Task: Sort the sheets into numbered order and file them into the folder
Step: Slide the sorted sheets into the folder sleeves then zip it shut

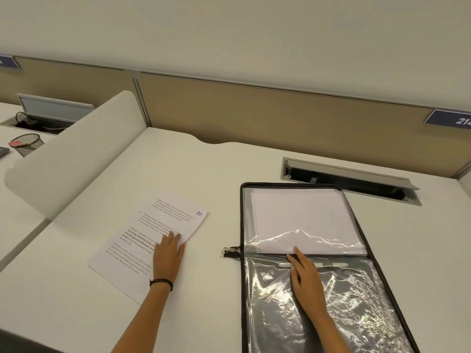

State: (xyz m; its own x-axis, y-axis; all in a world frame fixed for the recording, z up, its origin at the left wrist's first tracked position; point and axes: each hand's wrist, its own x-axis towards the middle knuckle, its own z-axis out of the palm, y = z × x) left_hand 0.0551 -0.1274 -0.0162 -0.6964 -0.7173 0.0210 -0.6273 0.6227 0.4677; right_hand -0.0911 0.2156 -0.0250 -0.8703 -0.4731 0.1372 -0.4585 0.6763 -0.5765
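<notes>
A printed sheet (142, 240) lies slanted on the white desk, with a handwritten "10" at its top right corner. My left hand (168, 253) rests flat on its right part, fingers straight. To the right lies an open black zip folder (397, 289) with clear plastic sleeves. Its upper sleeve holds white sheets (303, 220). My right hand (307, 276) lies on the lower sleeve, fingers straight, with the fingertips at the bottom edge of the white sheets.
An open grey cable tray (349, 178) is set into the desk behind the folder. A tan partition (254, 110) runs along the back. A white rounded divider (71, 154) stands to the left, with a mesh pen cup (26, 143) beyond it.
</notes>
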